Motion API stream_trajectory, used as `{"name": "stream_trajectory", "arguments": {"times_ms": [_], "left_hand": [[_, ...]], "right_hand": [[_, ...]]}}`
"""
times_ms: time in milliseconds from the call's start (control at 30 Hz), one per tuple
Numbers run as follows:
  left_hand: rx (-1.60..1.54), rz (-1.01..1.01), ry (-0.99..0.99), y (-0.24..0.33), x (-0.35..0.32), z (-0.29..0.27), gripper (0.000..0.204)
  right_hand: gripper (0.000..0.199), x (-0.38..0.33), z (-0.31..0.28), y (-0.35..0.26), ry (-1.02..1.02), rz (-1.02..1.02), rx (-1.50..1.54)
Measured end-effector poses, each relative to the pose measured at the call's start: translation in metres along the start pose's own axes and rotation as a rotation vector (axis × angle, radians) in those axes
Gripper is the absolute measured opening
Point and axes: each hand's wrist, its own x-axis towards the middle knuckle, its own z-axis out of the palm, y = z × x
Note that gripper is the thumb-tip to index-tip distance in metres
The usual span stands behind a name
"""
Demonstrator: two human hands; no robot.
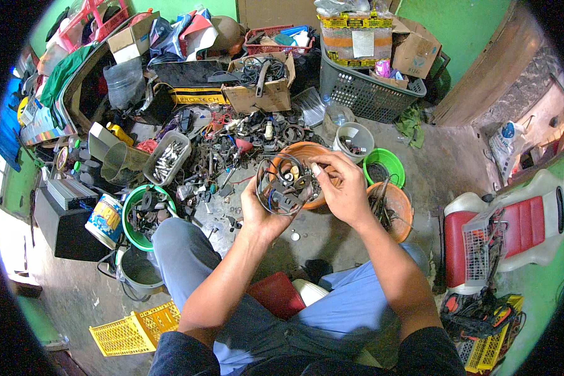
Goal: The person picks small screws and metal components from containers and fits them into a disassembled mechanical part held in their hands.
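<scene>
In front of my knees, my left hand (261, 212) is closed round a coiled black cable (271, 202) with a dark part (289, 199) in its loops. A bit of blue wire shows among them. My right hand (348, 195) meets the bundle from the right, its thumb and fingers bent in on the cable's upper right side. What exactly lies between those fingertips is partly hidden. Just behind both hands stands an orange bowl (299, 149), its inside mostly covered by the bundle and the hands.
Loose small parts (244, 138) lie heaped on the floor ahead. Around it stand a clear tub (170, 158), a green basin (129, 212) of dark parts, a white bucket (370, 130), a green bowl (400, 164) and an orange basin (405, 216). A red-and-white seat (514, 229) is at right.
</scene>
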Motion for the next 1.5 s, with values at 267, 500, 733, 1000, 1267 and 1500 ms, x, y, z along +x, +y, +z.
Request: {"name": "stream_trajectory", "arguments": {"times_ms": [267, 500, 733, 1000, 1267, 1500], "left_hand": [[0.01, -0.03, -0.012, -0.003, 0.0, 0.0, 0.056], [0.003, -0.026, -0.047, 0.003, 0.002, -0.01, 0.055], [-0.005, -0.026, 0.028, 0.002, 0.002, -0.008, 0.051], [0.015, -0.005, 0.055, -0.001, 0.006, -0.015, 0.049], [0.028, -0.059, 0.104, -0.003, 0.001, -0.006, 0.053], [-0.012, -0.078, 0.02, 0.0, 0.002, -0.01, 0.053]], "right_hand": [[0.017, 0.0, -0.003, -0.004, 0.005, -0.065, 0.06], [0.029, -0.004, -0.006, -0.007, -0.253, -0.14, -0.102], [0.035, -0.005, -0.005, -0.01, -0.273, -0.27, -0.234], [0.029, -0.007, -0.002, -0.015, -0.291, -0.359, -0.509], [0.018, -0.008, 0.0, -0.011, -0.309, -0.393, -0.471], [0.02, -0.007, 0.001, -0.011, -0.176, -0.395, -0.279]]}}
